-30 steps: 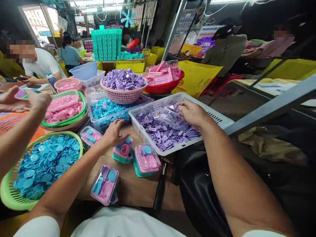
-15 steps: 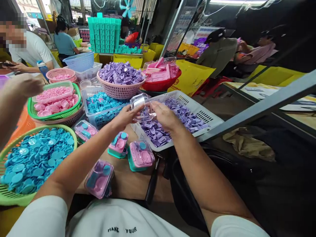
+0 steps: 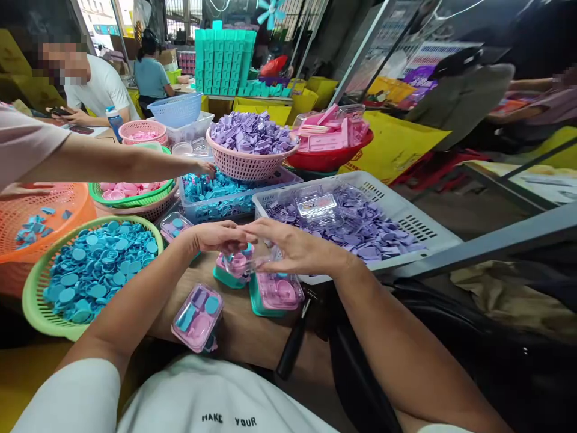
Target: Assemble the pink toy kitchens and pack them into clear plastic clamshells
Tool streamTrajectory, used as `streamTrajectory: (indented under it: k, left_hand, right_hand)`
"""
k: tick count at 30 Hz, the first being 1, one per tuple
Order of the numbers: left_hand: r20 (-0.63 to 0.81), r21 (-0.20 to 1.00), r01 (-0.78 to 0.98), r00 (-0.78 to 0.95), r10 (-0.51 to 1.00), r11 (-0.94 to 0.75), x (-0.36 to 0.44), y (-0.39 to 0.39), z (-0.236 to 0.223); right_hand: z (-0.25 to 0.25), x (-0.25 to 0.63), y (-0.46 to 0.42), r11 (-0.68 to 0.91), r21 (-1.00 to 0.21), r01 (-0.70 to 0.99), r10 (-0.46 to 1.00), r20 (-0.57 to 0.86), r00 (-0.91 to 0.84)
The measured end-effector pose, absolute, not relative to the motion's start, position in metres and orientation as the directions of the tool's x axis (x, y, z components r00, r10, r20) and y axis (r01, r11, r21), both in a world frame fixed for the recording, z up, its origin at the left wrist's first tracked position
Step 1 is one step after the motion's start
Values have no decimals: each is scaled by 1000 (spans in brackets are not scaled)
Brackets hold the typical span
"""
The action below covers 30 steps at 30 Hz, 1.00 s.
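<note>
My left hand (image 3: 211,236) and my right hand (image 3: 288,246) meet above the table, both pinching a clear plastic lid (image 3: 250,260). The lid hovers just over a teal box (image 3: 229,272) filled with pink and blue parts. Beside it sits a second filled box (image 3: 276,293) with its lid on, and a third filled box (image 3: 197,317) lies nearer my body. The white basket (image 3: 396,210) of purple pieces and clear lids stands just behind my right hand.
A green basket (image 3: 40,300) of blue discs sits at left, an orange basket (image 3: 27,210) behind it. A co-worker's arm (image 3: 112,163) reaches across to the tray of blue parts (image 3: 216,195). A pink basket (image 3: 247,165) of purple parts and a red bowl (image 3: 324,159) stand behind. A black tool handle (image 3: 291,349) lies at the table edge.
My hands carried the clear lid from above the white basket down and toward me, over the teal box. A co-worker's arm has stretched across to the blue-parts tray.
</note>
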State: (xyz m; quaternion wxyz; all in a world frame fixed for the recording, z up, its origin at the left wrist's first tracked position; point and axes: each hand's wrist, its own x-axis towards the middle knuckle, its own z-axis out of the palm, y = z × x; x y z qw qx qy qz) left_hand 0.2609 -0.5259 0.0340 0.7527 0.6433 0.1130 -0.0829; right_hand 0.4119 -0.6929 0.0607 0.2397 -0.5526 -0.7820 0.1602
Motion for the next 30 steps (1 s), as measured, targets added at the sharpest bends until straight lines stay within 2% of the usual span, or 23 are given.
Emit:
streamTrajectory:
  k: [3, 6, 8, 10, 14, 16, 19, 20, 22, 24, 26, 30]
  left_hand:
    - [-142, 981, 96, 948, 284, 170, 256, -526, 29]
    - [-75, 984, 10, 927, 368, 176, 253, -528, 29]
    - [-40, 973, -48, 928, 370, 226, 252, -529, 31]
    - [-32, 957, -71, 938, 345, 282, 254, -528, 32]
    - [-58, 941, -38, 962, 268, 337, 260, -526, 25]
    - [-43, 958, -50, 948, 316, 281, 262, -525, 17]
    - [36, 999, -42, 889, 456, 3, 257, -522, -1]
    - [50, 995, -6, 889, 455, -98, 254, -520, -9]
    - [24, 968, 68, 933, 360, -240, 245, -517, -27]
    - [-19, 949, 92, 972, 235, -301, 239, -516, -47]
    - [-13, 946, 69, 985, 174, -317, 237, -516, -65]
    - [28, 957, 33, 978, 207, -287, 243, -519, -94]
  right_hand:
    - [62, 413, -695, 151, -419, 896, 965, 258, -42]
    - [60, 409, -695, -12, -382, 924, 962, 248, 115]
    - [57, 406, -695, 19, -400, 916, 983, 176, 57]
    - [55, 405, -694, 114, -431, 895, 988, 147, -55]
    - [50, 409, -687, 292, -441, 849, 944, 273, -184]
    - [47, 414, -684, 310, -456, 835, 936, 298, -185]
    - [41, 426, -683, 211, -541, 814, 958, 280, -63]
    - [40, 431, -684, 182, -585, 791, 965, 259, -30]
    - [35, 438, -686, 154, -676, 721, 978, 211, -11]
    - [31, 443, -687, 138, -754, 642, 987, 161, -24]
    - [25, 443, -688, 108, -798, 593, 993, 110, -32]
    - [17, 436, -685, 48, -793, 608, 999, 47, -16]
